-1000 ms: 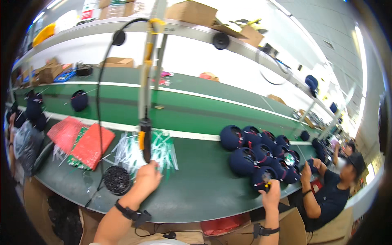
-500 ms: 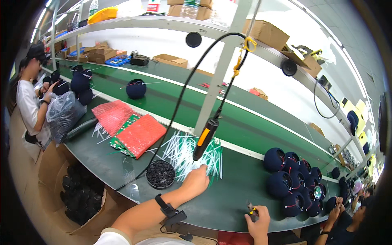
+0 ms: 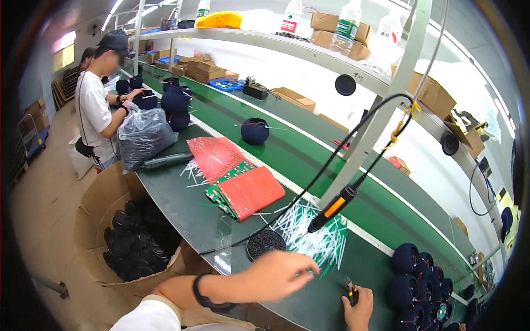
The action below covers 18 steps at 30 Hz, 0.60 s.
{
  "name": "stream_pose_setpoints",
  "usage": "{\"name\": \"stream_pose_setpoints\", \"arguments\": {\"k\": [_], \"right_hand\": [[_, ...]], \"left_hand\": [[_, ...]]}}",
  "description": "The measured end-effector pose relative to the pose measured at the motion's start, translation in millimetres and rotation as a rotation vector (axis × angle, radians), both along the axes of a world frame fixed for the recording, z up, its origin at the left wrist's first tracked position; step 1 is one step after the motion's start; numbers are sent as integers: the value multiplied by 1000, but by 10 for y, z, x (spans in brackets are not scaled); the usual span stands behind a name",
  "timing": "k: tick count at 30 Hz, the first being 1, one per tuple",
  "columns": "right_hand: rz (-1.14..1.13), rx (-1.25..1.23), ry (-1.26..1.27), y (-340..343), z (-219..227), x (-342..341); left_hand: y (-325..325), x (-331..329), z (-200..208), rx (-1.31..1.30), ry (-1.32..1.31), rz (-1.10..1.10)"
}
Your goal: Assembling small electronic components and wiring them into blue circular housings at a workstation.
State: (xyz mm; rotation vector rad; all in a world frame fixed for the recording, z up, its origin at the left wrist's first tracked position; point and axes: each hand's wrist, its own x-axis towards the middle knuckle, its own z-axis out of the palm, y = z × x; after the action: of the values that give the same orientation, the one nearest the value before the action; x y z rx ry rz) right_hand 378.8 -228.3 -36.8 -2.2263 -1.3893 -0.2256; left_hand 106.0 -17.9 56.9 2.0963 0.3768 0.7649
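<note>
My left hand (image 3: 281, 276) hovers in front of the round black dish of small dark pieces (image 3: 266, 243). Its fingers are loosely curled, thumb and index finger slightly apart, and nothing shows between them. Past its fingertips lies a loose pile of white and green thin strips (image 3: 312, 234). My right hand (image 3: 359, 309) is closed around small cutting pliers with yellow-and-black handles (image 3: 351, 292), their jaws pointing up over the bench. Above the strips a black electric screwdriver with an orange stripe (image 3: 333, 209) hangs by its cable.
Dark blue round housings (image 3: 406, 289) cluster at the right. Red bubble wrap (image 3: 251, 190) covers green circuit boards (image 3: 221, 204). A carton of black discs (image 3: 88, 251) stands below the bench's left edge. One housing (image 3: 255, 131) sits on the green conveyor; a co-worker (image 3: 96, 110) stands far left.
The view has swung left, showing more of the co-worker and carton. My left hand has drawn back from the strips toward me. My right hand keeps the pliers.
</note>
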Motion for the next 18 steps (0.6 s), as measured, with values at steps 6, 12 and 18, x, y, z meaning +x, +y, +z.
{"name": "stream_pose_setpoints", "arguments": {"k": [6,12,18], "right_hand": [[-76,-30,-34,27,-94,26],[-184,-81,-91,45,-136,21],[-177,-89,-128,120,-140,49]], "left_hand": [[1478,-402,557,455,167,517],[3601,532,26,557,653,698],[4831,973,-822,1004,389,876]]}}
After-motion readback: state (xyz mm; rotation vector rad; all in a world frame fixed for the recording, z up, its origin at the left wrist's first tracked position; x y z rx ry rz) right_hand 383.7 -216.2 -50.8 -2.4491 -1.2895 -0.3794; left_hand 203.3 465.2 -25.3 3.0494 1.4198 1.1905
